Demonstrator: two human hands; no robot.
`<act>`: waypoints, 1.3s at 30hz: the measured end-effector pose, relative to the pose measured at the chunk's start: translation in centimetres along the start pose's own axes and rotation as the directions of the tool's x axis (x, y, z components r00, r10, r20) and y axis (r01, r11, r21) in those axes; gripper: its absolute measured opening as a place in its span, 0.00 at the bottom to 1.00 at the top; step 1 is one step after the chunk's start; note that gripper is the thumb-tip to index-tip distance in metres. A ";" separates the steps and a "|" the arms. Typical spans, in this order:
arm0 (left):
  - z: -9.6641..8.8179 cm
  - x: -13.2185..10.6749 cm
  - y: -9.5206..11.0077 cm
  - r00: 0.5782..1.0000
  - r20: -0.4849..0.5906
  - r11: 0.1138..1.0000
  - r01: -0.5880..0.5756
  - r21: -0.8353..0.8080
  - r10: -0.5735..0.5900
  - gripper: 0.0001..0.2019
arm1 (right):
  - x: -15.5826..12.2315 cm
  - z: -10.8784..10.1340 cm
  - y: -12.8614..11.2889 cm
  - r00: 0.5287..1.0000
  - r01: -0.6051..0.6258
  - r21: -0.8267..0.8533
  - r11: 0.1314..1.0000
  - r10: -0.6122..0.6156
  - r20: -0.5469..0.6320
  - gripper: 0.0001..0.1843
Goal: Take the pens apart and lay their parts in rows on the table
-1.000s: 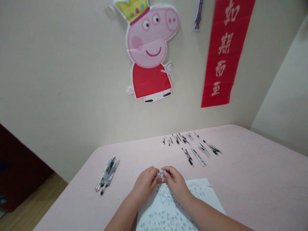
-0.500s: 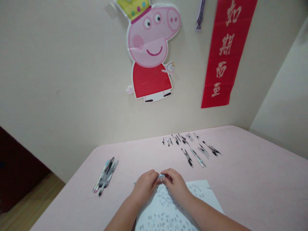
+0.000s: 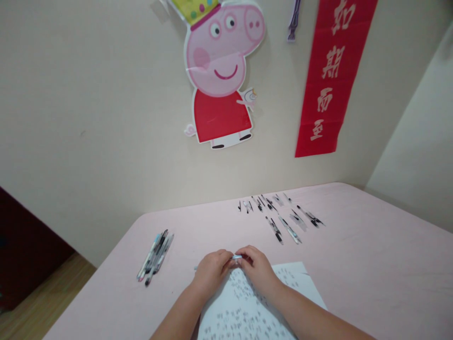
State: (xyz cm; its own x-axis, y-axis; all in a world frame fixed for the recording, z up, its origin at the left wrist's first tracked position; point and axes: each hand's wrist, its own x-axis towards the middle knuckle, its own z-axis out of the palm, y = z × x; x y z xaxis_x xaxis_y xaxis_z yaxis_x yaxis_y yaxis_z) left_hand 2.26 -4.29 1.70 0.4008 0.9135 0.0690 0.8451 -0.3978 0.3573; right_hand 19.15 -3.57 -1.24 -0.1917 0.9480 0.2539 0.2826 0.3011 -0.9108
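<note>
- Head view, clock centred on the two hands.
- Left hand (image 3: 213,269): narrow, thumb and fingers pinched on a slim pale-blue piece (image 3: 237,257); palm hidden.
- Right hand (image 3: 256,264): narrow too, fingertips pinching the same piece from its 3 o'clock end.
- Piece: dead centre, bridging the fingertips, roughly level along 9 to 3; most of it covered, too small to say exactly what.
- Thin grey end (image 3: 196,267) pokes out at 9 o'clock of the left hand; can't tell if it belongs to the piece.
- Written sheet (image 3: 240,302): 6 o'clock, under the forearms, rows of dark handwriting, too blurred to read. Hands sit at its far edge.
- Pen bundle (image 3: 155,257): 9 o'clock, well apart from the hands, pens side by side and touching, slanted toward 1; black, clear and pale-blue bits.
- Pen parts (image 3: 271,205): spread from 12 to 2 o'clock in small groups, mostly black and clear. Nearest groups near 2; one includes a white-and-blue barrel (image 3: 289,230).
- All on a pink tabletop (image 3: 382,264).
- Wall (image 3: 106,118) beyond: pig cutout (image 3: 222,113) with red dress and yellow crown at 12; red banner (image 3: 323,85) with pale characters at 1; purple strip (image 3: 293,21) between them.
- Floor (image 3: 53,285): wood-look, past the table edge, between 8 and 9.
</note>
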 end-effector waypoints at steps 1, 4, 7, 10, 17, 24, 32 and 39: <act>0.0 0.0 0.0 1.000 -0.001 1.000 0.003 -0.009 -0.003 0.12 | 0.0 0.0 0.0 1.000 0.002 0.003 1.000 -0.002 -0.001 0.10; 0.0 0.0 0.1 1.000 -0.008 1.000 0.013 -0.028 -0.013 0.13 | 0.0 0.0 -0.1 1.000 0.002 0.017 1.000 -0.002 -0.008 0.09; 0.0 -0.2 -0.1 0.999 -0.030 0.998 0.017 -0.066 -0.019 0.11 | 0.0 0.1 -0.1 1.000 -0.010 0.020 1.000 0.010 -0.010 0.09; 0.1 -0.3 -0.5 0.998 -0.048 0.996 0.041 -0.084 -0.046 0.12 | 0.1 0.2 0.0 0.999 -0.029 0.008 1.000 0.029 -0.039 0.10; 0.2 -0.2 -1.2 0.990 -0.117 0.995 0.073 -0.072 -0.081 0.09 | 0.3 -0.2 0.3 0.993 -0.009 -0.054 0.998 0.002 -0.120 0.12; 0.3 -0.2 -1.0 0.984 -0.158 0.991 0.062 -0.118 -0.080 0.05 | 0.3 -1.1 0.3 0.990 0.036 -0.322 0.946 -0.079 -0.121 0.09; 0.8 -0.3 -1.0 0.986 -0.163 0.993 0.020 -0.120 -0.040 0.02 | 0.4 -1.0 0.3 0.979 0.109 -0.323 0.940 -0.158 -0.129 0.16; 0.6 -0.1 -0.2 0.982 -0.168 0.976 -0.112 -0.189 0.080 0.05 | 0.0 -0.5 -0.8 0.962 0.259 -0.230 0.938 -0.272 -0.027 0.11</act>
State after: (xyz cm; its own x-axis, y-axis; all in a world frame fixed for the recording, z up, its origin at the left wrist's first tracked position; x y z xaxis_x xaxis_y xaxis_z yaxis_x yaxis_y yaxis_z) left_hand 2.28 -4.34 1.02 0.4022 0.8798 0.2533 0.7127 -0.4745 0.5166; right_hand 19.38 -3.74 -0.37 -0.2359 0.8330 0.5004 0.4313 0.5512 -0.7142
